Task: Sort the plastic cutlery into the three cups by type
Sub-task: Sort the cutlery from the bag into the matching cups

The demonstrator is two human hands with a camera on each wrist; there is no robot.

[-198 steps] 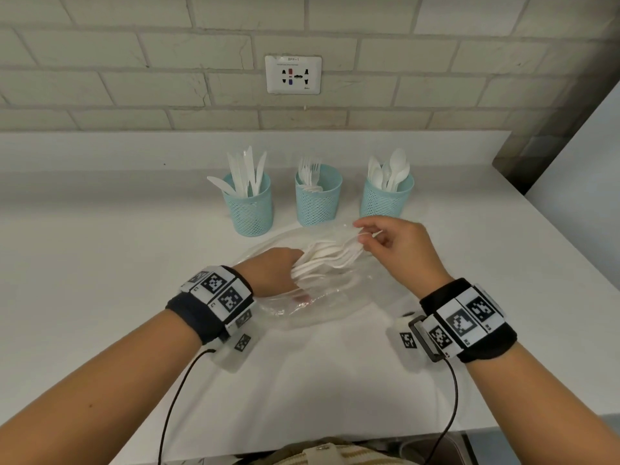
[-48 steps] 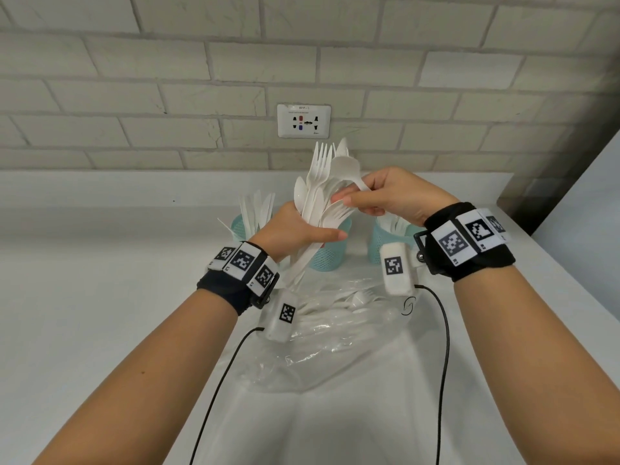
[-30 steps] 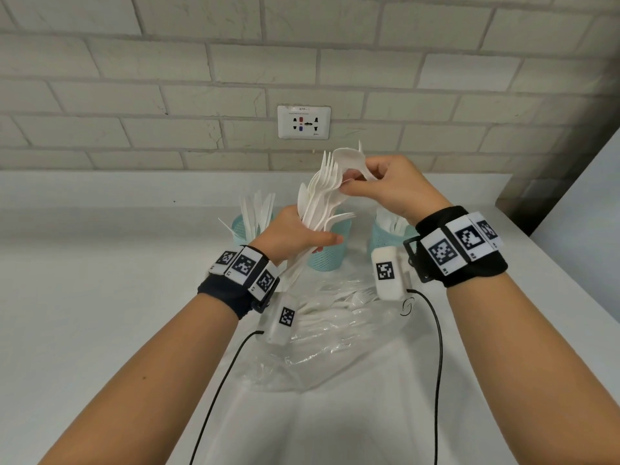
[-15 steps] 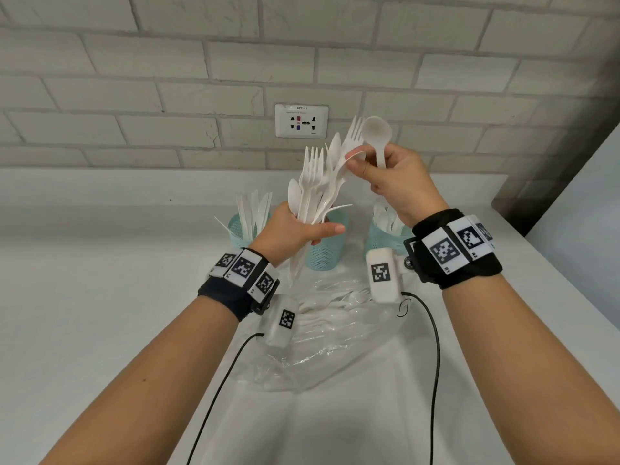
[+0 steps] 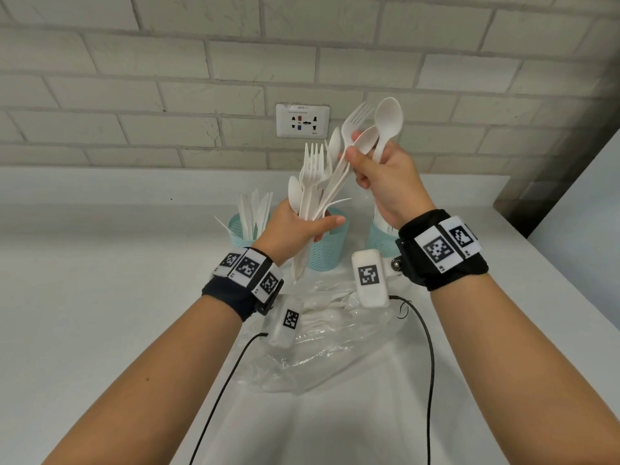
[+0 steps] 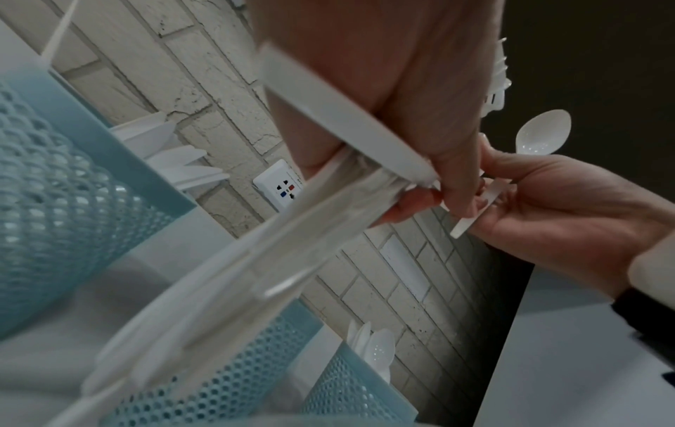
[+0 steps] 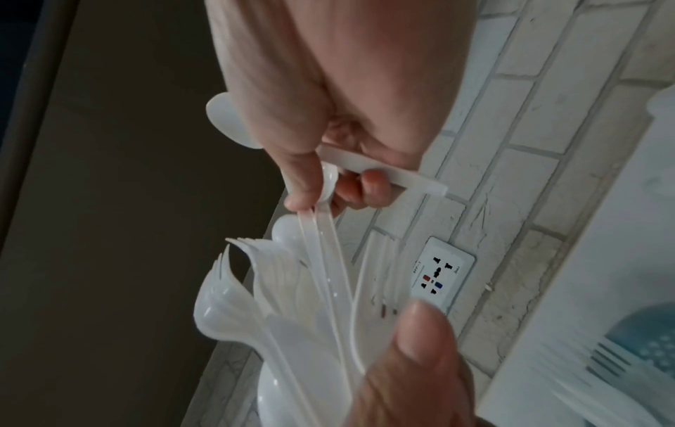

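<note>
My left hand [image 5: 295, 229] grips a bundle of white plastic cutlery [image 5: 313, 186] upright above the counter, with forks and spoons fanned at the top. My right hand [image 5: 379, 176] holds one white spoon [image 5: 387, 120] apart and pinches the bowl of a second spoon [image 5: 364, 140] still in the bundle. Behind stand three teal mesh cups: the left cup [image 5: 240, 229] with knives, the middle cup [image 5: 327, 245] partly hidden by the bundle, and the right cup [image 5: 380, 239] with spoons. The bundle's handles [image 6: 292, 225] run through my left fist. In the right wrist view my thumb and finger pinch the spoon [image 7: 328, 182].
A clear plastic bag [image 5: 322, 344] with more white cutlery lies on the white counter [image 5: 100, 297] below my wrists. A brick wall with a wall socket [image 5: 303, 120] stands behind the cups. The counter's right edge [image 5: 553, 263] runs close by the right cup.
Since a second ago my right hand has drawn one spoon out of the bundle, raised it, and taken hold of a second spoon's bowl. The left hand keeps the bundle nearly still.
</note>
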